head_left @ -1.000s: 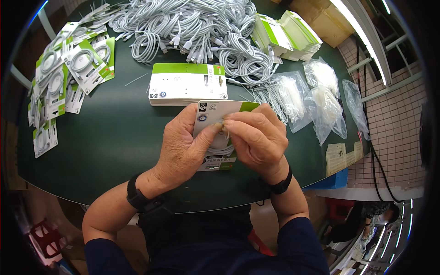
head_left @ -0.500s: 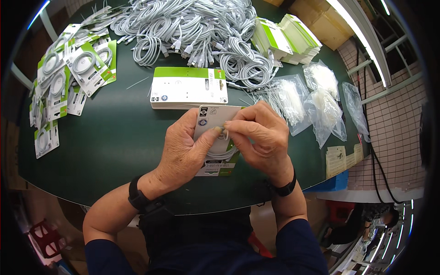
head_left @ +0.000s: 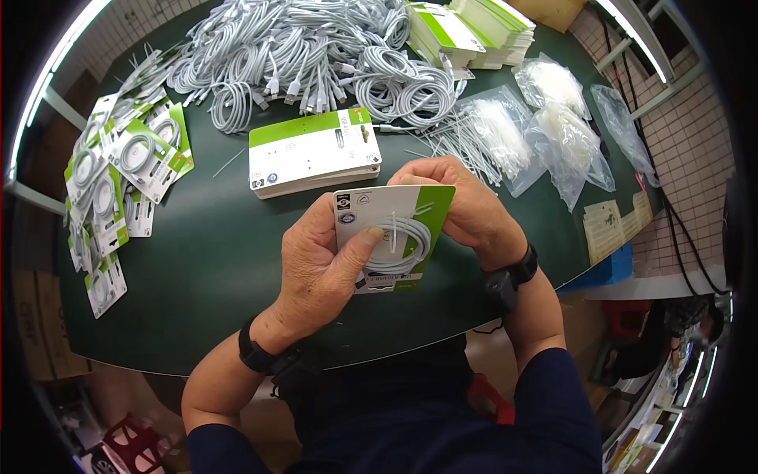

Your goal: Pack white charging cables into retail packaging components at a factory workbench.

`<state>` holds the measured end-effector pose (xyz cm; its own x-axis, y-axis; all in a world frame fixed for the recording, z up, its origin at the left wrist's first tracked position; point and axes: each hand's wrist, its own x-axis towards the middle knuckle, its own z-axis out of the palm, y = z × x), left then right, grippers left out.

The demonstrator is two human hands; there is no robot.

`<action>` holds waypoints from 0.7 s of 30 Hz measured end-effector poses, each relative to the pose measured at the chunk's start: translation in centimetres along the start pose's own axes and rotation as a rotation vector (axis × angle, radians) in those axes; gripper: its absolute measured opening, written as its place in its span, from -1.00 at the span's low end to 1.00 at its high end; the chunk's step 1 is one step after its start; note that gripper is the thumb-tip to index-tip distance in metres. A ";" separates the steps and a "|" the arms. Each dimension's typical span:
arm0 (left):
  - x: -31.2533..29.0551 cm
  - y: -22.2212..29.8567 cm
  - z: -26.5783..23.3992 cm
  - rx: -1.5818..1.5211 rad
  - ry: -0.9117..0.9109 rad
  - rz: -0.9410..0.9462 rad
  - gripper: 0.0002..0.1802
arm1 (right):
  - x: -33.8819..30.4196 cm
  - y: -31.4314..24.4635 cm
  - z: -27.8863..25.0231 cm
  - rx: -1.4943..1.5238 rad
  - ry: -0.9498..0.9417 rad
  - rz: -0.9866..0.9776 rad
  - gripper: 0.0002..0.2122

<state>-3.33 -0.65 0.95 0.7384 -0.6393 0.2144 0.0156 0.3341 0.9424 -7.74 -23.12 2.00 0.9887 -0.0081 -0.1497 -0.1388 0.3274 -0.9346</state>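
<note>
My left hand (head_left: 316, 265) grips a white and green packaging card (head_left: 430, 207), its thumb pressing on the front over the coil. A light grey charging cable (head_left: 418, 235) lies coiled against the card, and a thin white tie (head_left: 393, 231) crosses the coil. My right hand (head_left: 466, 204) is at the card's far right edge, fingers curled behind it. Its fingertips are hidden, so what they pinch cannot be made out. Just beyond my hands lies a stack of flat cards (head_left: 304, 162).
A heap of coiled cables (head_left: 292, 47) covers the far table. Carded cables (head_left: 138, 158) pile up at left. More card stacks (head_left: 450, 35) stand far right, near loose white ties (head_left: 466, 146) and plastic bags of ties (head_left: 568, 142). A paper sheet (head_left: 604, 229) lies at the right edge.
My right hand has gone from the card's front to behind its far right edge. The tie now shows across the coil, and the card is tilted. The view has shifted slightly.
</note>
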 end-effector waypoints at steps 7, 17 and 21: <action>-0.2 -0.2 0.2 0.015 -0.015 0.002 -0.73 | 0.3 1.3 -0.3 0.178 -0.236 -0.016 -0.80; -0.2 0.3 0.4 -0.025 0.006 -0.012 -0.71 | 0.2 0.0 1.2 -0.512 0.093 -0.232 -0.88; -0.2 0.4 0.2 -0.021 0.021 -0.030 -0.69 | 0.7 0.8 1.8 -0.789 0.199 -0.515 -0.89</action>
<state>-3.58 -0.56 1.36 0.7515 -0.6345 0.1804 0.0518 0.3294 0.9428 -7.03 -21.13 1.70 0.9214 -0.1571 0.3554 0.2396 -0.4905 -0.8379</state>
